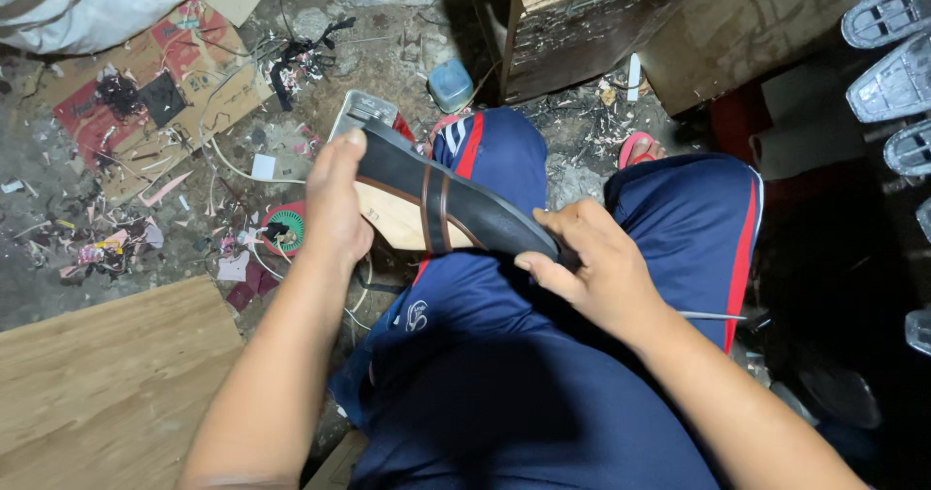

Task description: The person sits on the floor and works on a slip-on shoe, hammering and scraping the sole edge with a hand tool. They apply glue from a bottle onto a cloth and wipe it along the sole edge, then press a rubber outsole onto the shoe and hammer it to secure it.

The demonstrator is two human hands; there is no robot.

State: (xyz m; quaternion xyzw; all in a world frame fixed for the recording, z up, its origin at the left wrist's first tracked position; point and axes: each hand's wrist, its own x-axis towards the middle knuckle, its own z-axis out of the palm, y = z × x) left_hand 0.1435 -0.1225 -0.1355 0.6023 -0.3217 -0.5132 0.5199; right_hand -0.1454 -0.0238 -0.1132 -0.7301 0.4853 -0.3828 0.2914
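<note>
I hold a black sandal (441,204) with brown-edged straps and a tan insole across my lap, over blue trousers with red stripes. My left hand (335,204) grips its far end, thumb on top. My right hand (587,267) clasps the near end, fingers curled around the sole's edge. The sandal lies tilted, its higher end at my left hand.
A wooden board (107,383) lies at lower left. Scraps, wires and cardboard (155,102) litter the floor at left. A metal piece (361,112), a small blue container (451,84), a wooden crate (582,15) and grey shoe soles (897,73) at right surround me.
</note>
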